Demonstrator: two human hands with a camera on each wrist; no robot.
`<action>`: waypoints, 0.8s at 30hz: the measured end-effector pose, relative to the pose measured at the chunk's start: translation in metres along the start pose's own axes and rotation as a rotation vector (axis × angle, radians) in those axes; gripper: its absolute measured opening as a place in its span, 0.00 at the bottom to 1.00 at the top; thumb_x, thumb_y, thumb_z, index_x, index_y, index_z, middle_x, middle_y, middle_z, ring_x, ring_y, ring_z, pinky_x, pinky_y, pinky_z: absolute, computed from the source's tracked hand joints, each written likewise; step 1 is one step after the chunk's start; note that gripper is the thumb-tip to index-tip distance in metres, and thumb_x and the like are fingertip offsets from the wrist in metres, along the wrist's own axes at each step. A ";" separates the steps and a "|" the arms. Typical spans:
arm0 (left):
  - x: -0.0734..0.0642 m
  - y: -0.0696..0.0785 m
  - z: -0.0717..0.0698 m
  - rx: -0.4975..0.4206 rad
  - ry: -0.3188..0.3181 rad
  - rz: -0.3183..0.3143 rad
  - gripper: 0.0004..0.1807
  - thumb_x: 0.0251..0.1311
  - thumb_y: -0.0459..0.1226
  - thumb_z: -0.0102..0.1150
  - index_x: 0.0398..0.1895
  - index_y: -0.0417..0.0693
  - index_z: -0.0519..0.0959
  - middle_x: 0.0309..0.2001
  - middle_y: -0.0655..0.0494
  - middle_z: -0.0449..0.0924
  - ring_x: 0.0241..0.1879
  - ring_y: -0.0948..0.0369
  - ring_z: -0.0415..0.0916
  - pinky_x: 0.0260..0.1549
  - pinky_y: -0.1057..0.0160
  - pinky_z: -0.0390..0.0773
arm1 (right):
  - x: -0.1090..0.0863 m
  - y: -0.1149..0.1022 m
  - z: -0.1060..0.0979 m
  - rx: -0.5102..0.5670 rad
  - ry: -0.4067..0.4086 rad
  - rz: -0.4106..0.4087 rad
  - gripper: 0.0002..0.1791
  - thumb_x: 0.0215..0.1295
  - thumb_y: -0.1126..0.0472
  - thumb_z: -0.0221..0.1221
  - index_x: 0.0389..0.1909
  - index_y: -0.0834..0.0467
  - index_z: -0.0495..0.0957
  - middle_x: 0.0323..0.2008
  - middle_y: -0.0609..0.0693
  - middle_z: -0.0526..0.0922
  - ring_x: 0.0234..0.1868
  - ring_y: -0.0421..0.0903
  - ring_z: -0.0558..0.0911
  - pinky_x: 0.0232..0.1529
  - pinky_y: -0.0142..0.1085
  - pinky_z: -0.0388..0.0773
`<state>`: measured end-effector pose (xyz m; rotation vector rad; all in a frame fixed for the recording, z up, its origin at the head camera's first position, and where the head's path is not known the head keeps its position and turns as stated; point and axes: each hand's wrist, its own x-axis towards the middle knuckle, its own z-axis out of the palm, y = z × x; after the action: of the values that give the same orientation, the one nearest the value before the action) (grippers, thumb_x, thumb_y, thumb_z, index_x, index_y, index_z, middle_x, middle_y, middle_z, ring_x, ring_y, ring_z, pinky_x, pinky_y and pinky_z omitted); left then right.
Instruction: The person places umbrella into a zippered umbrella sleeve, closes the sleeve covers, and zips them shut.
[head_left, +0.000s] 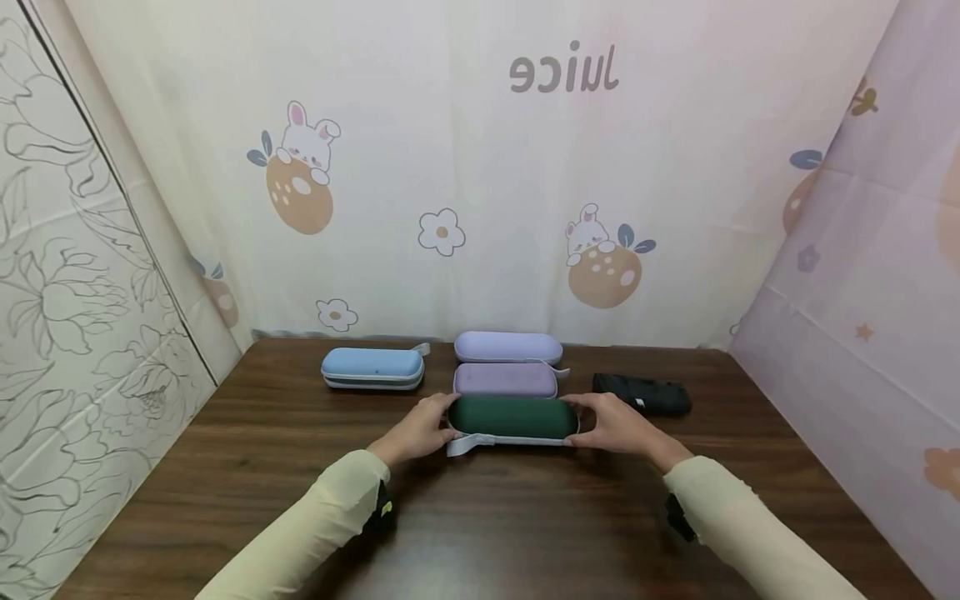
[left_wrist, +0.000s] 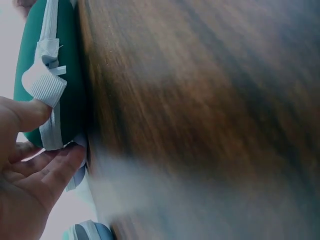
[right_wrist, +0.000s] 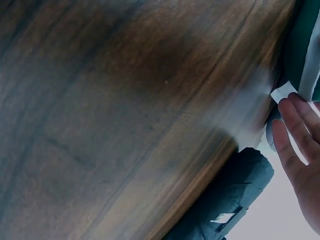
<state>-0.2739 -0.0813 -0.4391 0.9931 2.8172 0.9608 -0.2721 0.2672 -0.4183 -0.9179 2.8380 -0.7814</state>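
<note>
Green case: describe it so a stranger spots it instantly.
On the brown table, the left hand and right hand hold opposite ends of the green case. A purple case sits behind it; no neighbour shares its dark green shell.

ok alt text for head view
Left hand and right hand hold a green case by its ends at a brown table. Behind it are a purple case and lavender case; a blue case lies left, a black bundle right.

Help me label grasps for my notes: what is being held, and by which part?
The green case, by its two ends: left grip on one, right grip on the other.
</note>
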 end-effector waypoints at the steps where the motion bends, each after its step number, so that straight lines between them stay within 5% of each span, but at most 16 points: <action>1: -0.001 -0.001 -0.001 0.005 0.001 0.006 0.31 0.57 0.31 0.64 0.63 0.28 0.65 0.55 0.37 0.71 0.53 0.49 0.72 0.49 0.53 0.74 | 0.000 0.000 0.000 0.000 -0.006 0.001 0.40 0.52 0.43 0.69 0.60 0.63 0.72 0.40 0.48 0.80 0.39 0.46 0.79 0.39 0.42 0.78; 6: -0.006 -0.008 -0.022 0.078 0.026 0.029 0.27 0.56 0.29 0.64 0.59 0.29 0.69 0.56 0.39 0.71 0.56 0.47 0.69 0.55 0.49 0.69 | -0.004 0.002 -0.007 -0.077 -0.050 0.034 0.39 0.54 0.47 0.69 0.62 0.62 0.70 0.51 0.53 0.78 0.49 0.50 0.78 0.47 0.47 0.75; 17: -0.015 -0.048 -0.110 0.325 -0.052 -0.117 0.28 0.59 0.30 0.60 0.62 0.30 0.66 0.61 0.33 0.65 0.61 0.39 0.62 0.56 0.43 0.65 | -0.017 0.036 -0.059 -0.398 0.046 0.088 0.32 0.52 0.61 0.69 0.58 0.66 0.73 0.52 0.64 0.76 0.55 0.63 0.71 0.50 0.59 0.69; 24: -0.005 -0.074 -0.130 0.335 -0.082 -0.228 0.32 0.56 0.32 0.63 0.63 0.29 0.66 0.63 0.29 0.61 0.63 0.36 0.57 0.57 0.41 0.62 | -0.026 0.060 -0.068 -0.449 -0.014 0.200 0.37 0.51 0.60 0.70 0.61 0.69 0.68 0.56 0.69 0.70 0.57 0.68 0.66 0.50 0.62 0.66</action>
<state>-0.3374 -0.2006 -0.3756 0.6850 2.9939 0.4263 -0.2968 0.3536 -0.3902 -0.6487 3.0851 -0.1146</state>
